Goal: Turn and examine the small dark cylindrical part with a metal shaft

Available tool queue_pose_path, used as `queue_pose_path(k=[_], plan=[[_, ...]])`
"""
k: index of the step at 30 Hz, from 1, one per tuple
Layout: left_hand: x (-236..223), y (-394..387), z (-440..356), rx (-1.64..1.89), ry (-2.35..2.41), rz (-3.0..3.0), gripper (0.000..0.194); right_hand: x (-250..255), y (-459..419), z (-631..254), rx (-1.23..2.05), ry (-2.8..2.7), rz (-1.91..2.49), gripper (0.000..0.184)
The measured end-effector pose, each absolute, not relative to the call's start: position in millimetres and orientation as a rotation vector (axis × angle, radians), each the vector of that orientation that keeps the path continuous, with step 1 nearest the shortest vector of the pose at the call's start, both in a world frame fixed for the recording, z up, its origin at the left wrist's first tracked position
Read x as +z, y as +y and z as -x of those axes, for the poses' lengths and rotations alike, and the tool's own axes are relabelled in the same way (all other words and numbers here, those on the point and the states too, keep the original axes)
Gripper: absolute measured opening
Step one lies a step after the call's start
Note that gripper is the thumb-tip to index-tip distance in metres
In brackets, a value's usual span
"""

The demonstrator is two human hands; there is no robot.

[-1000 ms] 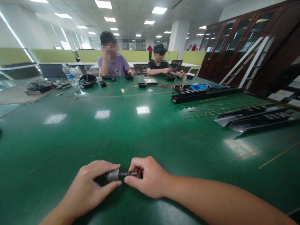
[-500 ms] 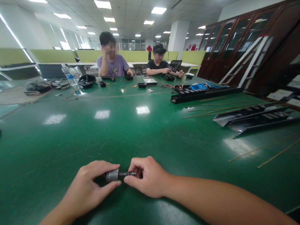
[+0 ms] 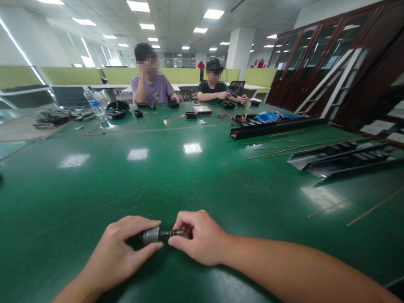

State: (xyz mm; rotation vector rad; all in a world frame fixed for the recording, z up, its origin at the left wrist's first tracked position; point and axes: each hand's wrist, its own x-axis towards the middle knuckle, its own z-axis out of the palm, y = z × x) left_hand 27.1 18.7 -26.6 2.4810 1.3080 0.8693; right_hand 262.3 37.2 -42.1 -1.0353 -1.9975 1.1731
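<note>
Low in the view, just above the green table (image 3: 160, 176), my left hand (image 3: 122, 244) is closed round a short silver metal cylinder (image 3: 150, 235), thumb on the near side and fingers on the far side. From the cylinder's right end a thin dark shaft (image 3: 170, 233) with ridges sticks out, lying nearly level. My right hand (image 3: 201, 238) is closed at the free end of this shaft, thumb and forefinger about its tip. The curled fingers hide what lies behind the tip. The cylinder's left end is partly covered by my left hand.
Across the table sit two people (image 3: 154, 84) near small black trays (image 3: 191, 115) and scattered small parts. Black metal channels (image 3: 325, 168) and thin rods (image 3: 285, 150) lie at the right. A bottle (image 3: 94, 104) and black bowl (image 3: 117, 108) stand far left; a stepladder (image 3: 339, 81) is behind.
Hardly anything differs. My right hand has shifted very slightly, and the cylinder and shaft keep nearly the same place between my hands.
</note>
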Motion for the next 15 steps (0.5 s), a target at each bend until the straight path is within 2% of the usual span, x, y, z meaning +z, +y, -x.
queue_pose_path(k=[15], plan=[[-24.7,20.8,-27.7,0.9,1.342,-2.481,0.028,-44.4,36.8,-260.8,1.201,-1.908,1.029,0.012]])
